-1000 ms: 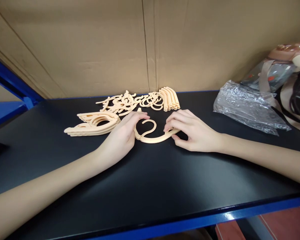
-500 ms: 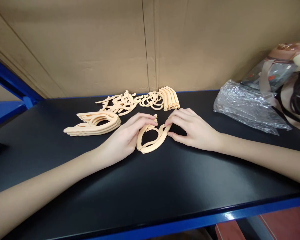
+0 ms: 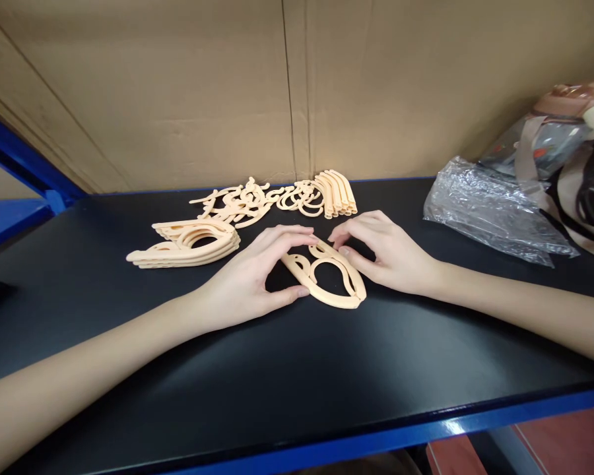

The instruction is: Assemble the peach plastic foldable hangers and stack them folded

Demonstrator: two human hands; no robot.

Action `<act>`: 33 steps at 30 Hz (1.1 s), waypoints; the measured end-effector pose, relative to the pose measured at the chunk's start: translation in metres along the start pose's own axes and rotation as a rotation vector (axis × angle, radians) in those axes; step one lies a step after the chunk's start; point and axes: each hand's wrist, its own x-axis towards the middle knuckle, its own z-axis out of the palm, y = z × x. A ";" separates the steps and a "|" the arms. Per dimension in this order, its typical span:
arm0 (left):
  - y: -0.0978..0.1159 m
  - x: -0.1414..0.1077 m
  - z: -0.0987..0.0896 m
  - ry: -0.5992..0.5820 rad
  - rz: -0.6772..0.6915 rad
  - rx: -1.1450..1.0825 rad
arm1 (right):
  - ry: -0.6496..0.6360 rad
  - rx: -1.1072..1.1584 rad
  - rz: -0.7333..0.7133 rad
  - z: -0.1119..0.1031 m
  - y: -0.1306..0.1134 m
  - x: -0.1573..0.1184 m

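Observation:
A cream plastic folding clothes hanger [image 3: 332,299], folded up, lies on the black tabletop between my hands. Its joined, curved end points toward me and to the right. My left hand [image 3: 257,274] holds its left side, thumb at the lower edge and fingers across the far end. On the other side, my right hand [image 3: 389,254] grips the right arm of the hanger with thumb and fingertips. The fingers hide part of the far end. Left of my left hand sits a stack of folded hangers [image 3: 183,254] in the same cream colour.
Loose cream hooks and curved pieces [image 3: 247,203] lie in a heap at the back, beside a row of hanger arms [image 3: 335,194]. A clear plastic bag [image 3: 485,211] and a strapped bottle [image 3: 557,135] are at the right. Cardboard [image 3: 178,99] stands behind the table.
The hanger has turned, its joined end swinging from the left to the right. My left thumb now shows at its lower edge, and my right fingers have shifted along its right side.

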 end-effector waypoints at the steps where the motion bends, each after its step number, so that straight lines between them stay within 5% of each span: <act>1: 0.000 0.000 0.001 -0.009 -0.006 0.005 | -0.008 0.027 -0.021 -0.001 0.000 0.000; 10: 0.001 -0.003 0.002 -0.101 -0.077 0.185 | -0.175 0.154 -0.135 -0.001 -0.001 -0.003; 15: 0.008 -0.003 0.000 0.024 0.040 0.368 | -0.045 0.148 0.048 -0.002 -0.004 -0.002; 21: 0.012 -0.003 -0.003 0.197 0.256 0.707 | -0.172 0.502 0.239 -0.005 0.004 0.002; 28: 0.018 -0.002 -0.010 0.159 0.337 0.938 | -0.279 0.808 0.301 -0.004 0.015 0.005; 33: 0.021 -0.003 -0.008 0.122 0.208 0.790 | -0.280 0.800 0.298 -0.005 0.015 0.004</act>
